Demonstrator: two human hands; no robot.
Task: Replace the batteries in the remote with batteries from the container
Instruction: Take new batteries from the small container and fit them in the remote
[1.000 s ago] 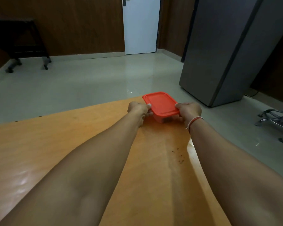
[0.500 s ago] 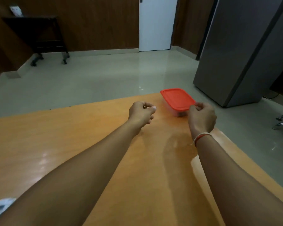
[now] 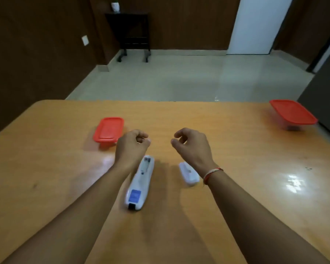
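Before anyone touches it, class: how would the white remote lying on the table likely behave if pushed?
The remote lies flat, long and rigid-looking, so it probably slides rather than rolls. The glossy table suggests little grip. Pushed near one end, it would likely spin.
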